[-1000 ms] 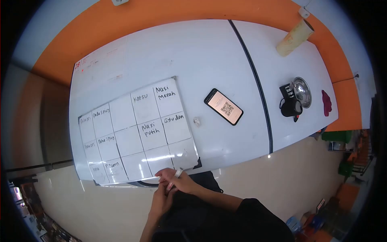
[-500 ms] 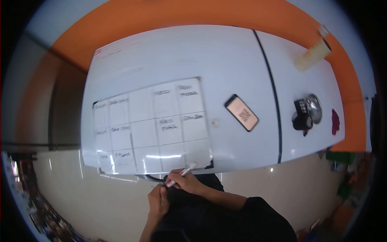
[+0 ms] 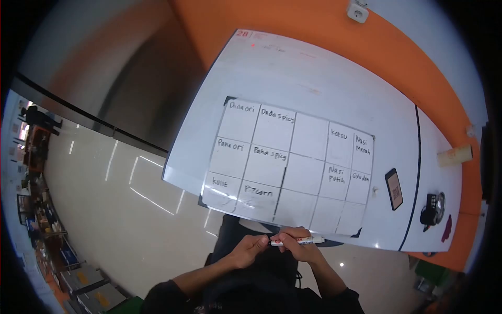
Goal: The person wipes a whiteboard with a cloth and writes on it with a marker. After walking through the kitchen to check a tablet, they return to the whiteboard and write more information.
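My right hand (image 3: 299,245) grips a white marker (image 3: 306,240) lying sideways, just past the table's near edge. My left hand (image 3: 250,250) is closed at the marker's dark tip end; whether it pinches a cap there is too small to tell. Beyond both hands, a whiteboard (image 3: 298,175) with black corners lies on the white table (image 3: 201,136). Its drawn grid holds handwritten words in several boxes, while other boxes are blank.
A phone (image 3: 394,189) showing a code lies right of the board. Farther right are a black object (image 3: 430,213) by a metal lid, a dark red cloth (image 3: 447,229) and a yellowish roll (image 3: 455,156). A wall socket (image 3: 357,11) is above; shelves (image 3: 39,199) stand at far left.
The view has swung left, so the board and phone appear farther right and turned. Both hands have shifted right in view, and the marker now lies nearly level.
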Motion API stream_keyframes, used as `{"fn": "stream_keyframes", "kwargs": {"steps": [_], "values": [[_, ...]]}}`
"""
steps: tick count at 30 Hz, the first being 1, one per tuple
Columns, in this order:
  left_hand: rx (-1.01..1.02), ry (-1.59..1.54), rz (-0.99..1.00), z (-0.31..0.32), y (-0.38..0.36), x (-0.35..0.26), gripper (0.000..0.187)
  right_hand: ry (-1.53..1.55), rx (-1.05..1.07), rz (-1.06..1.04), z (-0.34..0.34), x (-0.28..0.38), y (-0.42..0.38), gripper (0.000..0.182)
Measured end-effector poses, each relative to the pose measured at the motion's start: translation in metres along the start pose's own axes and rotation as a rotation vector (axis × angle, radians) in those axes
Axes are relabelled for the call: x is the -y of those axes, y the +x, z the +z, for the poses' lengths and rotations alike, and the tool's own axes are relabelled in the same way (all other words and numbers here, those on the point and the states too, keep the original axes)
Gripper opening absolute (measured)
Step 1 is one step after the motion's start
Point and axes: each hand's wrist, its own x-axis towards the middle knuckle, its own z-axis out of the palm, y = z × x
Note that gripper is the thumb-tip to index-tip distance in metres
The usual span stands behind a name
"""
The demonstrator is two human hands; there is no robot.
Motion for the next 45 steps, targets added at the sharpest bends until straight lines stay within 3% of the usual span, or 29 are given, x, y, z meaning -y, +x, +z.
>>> {"fn": "stream_keyframes", "kwargs": {"steps": [3,7,8,10,11,12,13,15,16,17,19,21,23,26,28,30,33,37,39,41,42,45], "values": [[0.111,0.04,0.012,-0.055,-0.019,0.011,0.057,-0.052,-0.018,-0.003,0.047,0.002,0.019,0.022],[0.268,-0.313,-0.376,-0.106,-0.047,-0.009,0.056,-0.182,0.062,-0.09,0.095,0.036,0.041,0.017],[0.283,-0.308,-0.367,-0.123,-0.045,-0.007,0.056,-0.16,0.028,-0.244,0.104,0.045,0.05,0.009],[0.54,-0.573,-0.457,-0.162,-0.04,0.018,0.057,-0.205,-0.013,-0.302,0.103,0.066,0.054,0.009],[0.502,-0.533,-0.422,-0.181,-0.032,0.016,0.059,-0.241,-0.041,-0.366,0.098,0.073,0.055,0.01],[0.183,-0.163,-0.229,-0.191,-0.031,0.011,0.06,-0.268,-0.178,-0.49,0.092,0.072,0.057,0.013],[0.028,-0.036,-0.156,-0.211,-0.019,0.027,0.057,-0.227,-0.32,-0.391,0.085,0.072,0.054,0.011],[-0.372,0.245,0.139,-0.228,-0.003,0.014,0.048,-0.114,-0.589,-0.277,0.068,0.062,0.066,0.024],[-0.415,0.315,0.231,-0.231,0.01,0.033,0.046,-0.118,-0.739,-0.259,0.058,0.05,0.08,0.026],[-0.46,0.382,0.324,-0.23,0.023,0.046,0.045,-0.125,-0.747,-0.265,0.053,0.041,0.094,0.026],[-0.443,0.535,0.317,-0.209,0.032,0.066,0.044,0.09,-0.948,-0.187,0.044,0.031,0.129,0.025],[-0.424,0.692,0.302,-0.195,0.035,0.066,0.044,0.114,-0.938,-0.2,0.036,0.022,0.163,0.023],[-0.387,0.34,0.244,-0.194,0.032,0.061,0.046,0.146,-0.935,-0.201,0.037,0.014,0.195,0.02],[-0.379,0.33,0.346,-0.207,0.04,0.054,0.043,0.165,-0.893,-0.203,0.035,0.015,0.249,0.016],[-0.408,0.312,0.376,-0.215,0.046,0.054,0.04,0.09,-0.839,-0.176,0.036,0.008,0.269,0.014],[-0.449,0.37,0.265,-0.248,0.067,0.031,0.036,0.016,-0.828,-0.181,0.037,0.0,0.29,0.015],[-0.651,0.599,0.525,-0.297,0.14,0.011,0.025,-0.071,-0.825,-0.177,0.031,-0.017,0.328,0.016],[-0.629,0.798,0.521,-0.32,0.213,-0.025,0.022,-0.258,-0.881,-0.236,0.018,-0.025,0.364,0.015],[-0.635,0.906,0.708,-0.317,0.233,-0.031,0.021,-0.329,-0.922,-0.236,0.012,-0.031,0.371,0.015],[-0.553,1.006,0.665,-0.314,0.237,-0.04,0.022,-0.252,-0.944,-0.254,0.015,-0.033,0.37,0.015],[-0.533,1.052,0.699,-0.314,0.238,-0.039,0.023,-0.39,-0.954,-0.353,0.015,-0.038,0.37,0.015],[-0.5,1.102,0.715,-0.311,0.24,-0.036,0.024,-0.4,-0.966,-0.302,0.023,-0.029,0.368,0.015]]}}
